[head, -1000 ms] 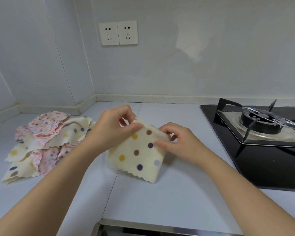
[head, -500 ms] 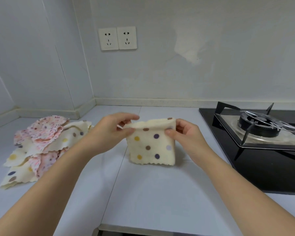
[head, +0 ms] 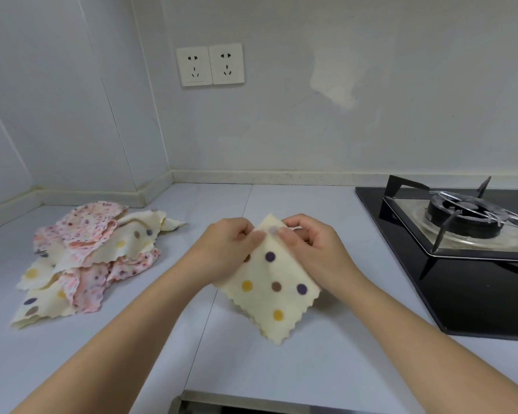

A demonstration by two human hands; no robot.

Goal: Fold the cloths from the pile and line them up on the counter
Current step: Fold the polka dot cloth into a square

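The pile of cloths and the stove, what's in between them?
In the head view, the left hand and right hand pinch a cream dotted cloth there, above the counter.

The cream cloth (head: 269,291) in my fingers is dotted yellow, purple and brown and has a zigzag edge. It is folded, with 2 layers showing at its lower edge, and hangs corner-down like a diamond. My left hand (head: 231,249) and right hand (head: 311,249) pinch its top corner. Its bottom corner sits low at the pale counter (head: 311,369); I cannot tell if it touches. The pile (head: 84,258) lies well apart to my left on the counter, a rumpled heap of cream dotted and pink speckled cloths.
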